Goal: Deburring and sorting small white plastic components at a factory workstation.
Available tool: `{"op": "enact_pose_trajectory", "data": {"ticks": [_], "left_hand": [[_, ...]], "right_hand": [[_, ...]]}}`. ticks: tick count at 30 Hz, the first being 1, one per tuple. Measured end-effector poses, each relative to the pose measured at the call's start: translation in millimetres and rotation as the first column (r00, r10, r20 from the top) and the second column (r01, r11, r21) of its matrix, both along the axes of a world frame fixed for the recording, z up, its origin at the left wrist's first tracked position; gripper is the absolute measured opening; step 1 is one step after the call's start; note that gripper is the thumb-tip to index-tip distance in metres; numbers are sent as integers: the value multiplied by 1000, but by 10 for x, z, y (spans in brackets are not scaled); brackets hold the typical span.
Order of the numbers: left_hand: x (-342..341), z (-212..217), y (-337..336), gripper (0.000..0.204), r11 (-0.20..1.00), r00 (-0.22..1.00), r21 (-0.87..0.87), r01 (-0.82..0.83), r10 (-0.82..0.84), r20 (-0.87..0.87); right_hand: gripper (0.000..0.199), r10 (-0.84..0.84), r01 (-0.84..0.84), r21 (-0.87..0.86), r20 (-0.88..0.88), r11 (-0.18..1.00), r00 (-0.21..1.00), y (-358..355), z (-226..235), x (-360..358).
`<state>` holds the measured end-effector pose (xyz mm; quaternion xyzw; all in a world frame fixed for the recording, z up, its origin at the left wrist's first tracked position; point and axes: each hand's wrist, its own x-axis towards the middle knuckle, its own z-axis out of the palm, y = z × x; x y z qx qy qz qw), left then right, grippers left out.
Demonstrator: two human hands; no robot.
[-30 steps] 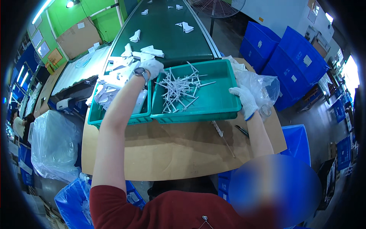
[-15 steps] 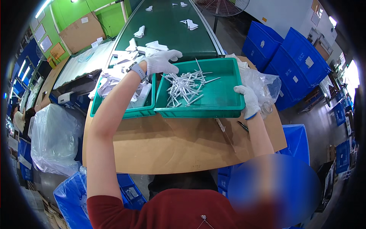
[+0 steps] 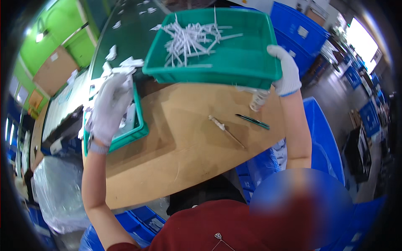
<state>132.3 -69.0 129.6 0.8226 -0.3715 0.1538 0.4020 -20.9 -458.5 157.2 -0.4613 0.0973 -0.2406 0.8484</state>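
Observation:
A green tray (image 3: 247, 58) holding a heap of thin white plastic sticks (image 3: 190, 39) is tilted over the far part of the table. My right hand (image 3: 288, 71), in a white glove, grips its right end. Whether the tray's left end rests on anything, I cannot tell. Over a second green tray (image 3: 140, 108) hovers my left hand (image 3: 109, 106), gloved too and smeared by motion; its fingers do not show clearly. White plastic parts (image 3: 132, 62) are piled in and behind that second tray, partly hidden by the hand.
On the brown cardboard-topped table (image 3: 180, 146) lie a thin stick-like tool (image 3: 222, 125) with a wrapped end, a dark green pen-like tool (image 3: 253, 121) and a clear jar (image 3: 258, 100). Behind runs a green conveyor (image 3: 138, 27) with white parts. Blue bins (image 3: 297, 31) stand at right.
The tray of sticks has moved away and up, tilting, with my right hand on its end. My left hand has left that tray's near-left side and come back over the second tray.

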Motion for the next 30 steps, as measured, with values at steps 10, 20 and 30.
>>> {"op": "enact_pose_trajectory", "data": {"ticks": [10,20,30], "left_hand": [[-549,-797,740,46,853,961,478,-209,88,263],[-832,-990,1293,49,821,892,358,-445,440,102],[-998,-777,937,35,531,750,593,-605,630,201]], "right_hand": [[32,-625,739,-202,419,643,659,-1644,319,-306],[80,-950,472,-850,303,-236,71,-2715,-388,-454],[49,-430,81,-542,742,-837,515,-3173,-828,5]]}}
